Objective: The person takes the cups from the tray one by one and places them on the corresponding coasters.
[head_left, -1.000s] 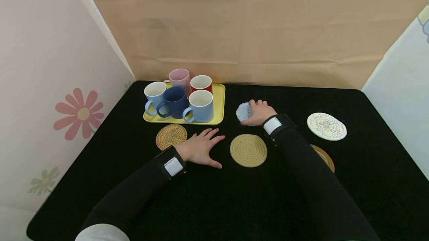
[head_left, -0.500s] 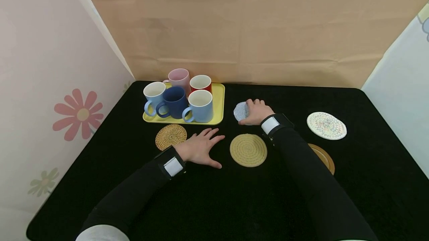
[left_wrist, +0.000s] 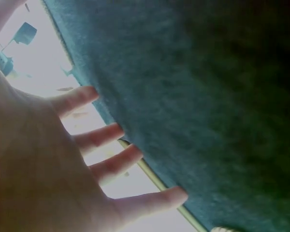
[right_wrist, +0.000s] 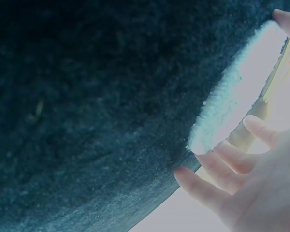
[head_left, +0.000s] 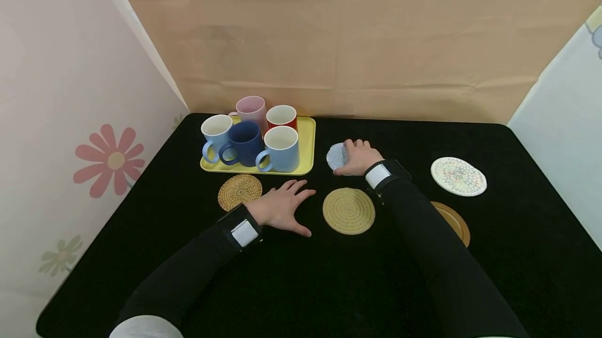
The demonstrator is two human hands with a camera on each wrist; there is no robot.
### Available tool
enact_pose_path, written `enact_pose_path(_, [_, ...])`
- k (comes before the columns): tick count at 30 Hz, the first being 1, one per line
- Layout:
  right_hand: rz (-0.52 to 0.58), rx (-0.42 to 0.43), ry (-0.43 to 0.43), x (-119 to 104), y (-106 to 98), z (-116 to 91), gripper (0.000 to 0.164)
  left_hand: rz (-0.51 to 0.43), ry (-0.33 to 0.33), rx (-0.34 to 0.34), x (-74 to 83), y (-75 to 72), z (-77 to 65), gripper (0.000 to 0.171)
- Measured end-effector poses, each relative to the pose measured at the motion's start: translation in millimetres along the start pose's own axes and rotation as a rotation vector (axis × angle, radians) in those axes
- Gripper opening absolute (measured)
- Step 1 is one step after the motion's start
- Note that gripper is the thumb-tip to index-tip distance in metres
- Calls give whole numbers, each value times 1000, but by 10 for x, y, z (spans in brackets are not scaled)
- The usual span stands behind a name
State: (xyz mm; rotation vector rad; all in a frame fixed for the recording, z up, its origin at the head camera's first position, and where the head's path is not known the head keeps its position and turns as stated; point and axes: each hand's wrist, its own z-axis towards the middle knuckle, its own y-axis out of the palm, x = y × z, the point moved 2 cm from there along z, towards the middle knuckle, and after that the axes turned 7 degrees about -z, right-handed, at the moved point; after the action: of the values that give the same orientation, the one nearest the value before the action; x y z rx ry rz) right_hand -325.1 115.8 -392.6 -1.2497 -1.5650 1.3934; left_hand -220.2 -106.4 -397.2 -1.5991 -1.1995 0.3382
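My right hand [head_left: 359,157] spans a round light-blue coaster [head_left: 336,155] on the black table. In the right wrist view the thumb lies at one edge of the fuzzy coaster [right_wrist: 237,89] and fingertips [right_wrist: 205,157] touch the opposite edge. My left hand [head_left: 283,206] is spread with nothing in it, palm down. It lies between a brown woven coaster [head_left: 240,191] and a tan coiled coaster [head_left: 349,211]. The left wrist view has its fingers [left_wrist: 111,166] straight and apart over the dark tabletop.
At the back left a yellow tray [head_left: 308,144] bears several mugs, among them a dark blue mug [head_left: 247,144] and a light blue mug [head_left: 284,155]. A white speckled coaster [head_left: 458,176] lies on the right. My right sleeve partly hides a brown wooden coaster [head_left: 453,221].
My right hand and the light-blue coaster have shifted slightly left together, mostly in the first half second. The left hand has stayed in place.
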Motion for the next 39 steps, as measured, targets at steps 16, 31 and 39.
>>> enact_pose_path(16, [-2, 90, -50, 47, 7, -120, 87, -23, -20, 6, 13, -30, -8, 97])
enact_pose_path(31, [-26, 257, -160, 539, -142, -775, 58, -22, -10, 26, 54, 2, 5, 96])
enact_pose_path(39, [-47, 249, -141, 892, -186, -1096, 58, -19, -5, 26, 35, 1, -6, 96])
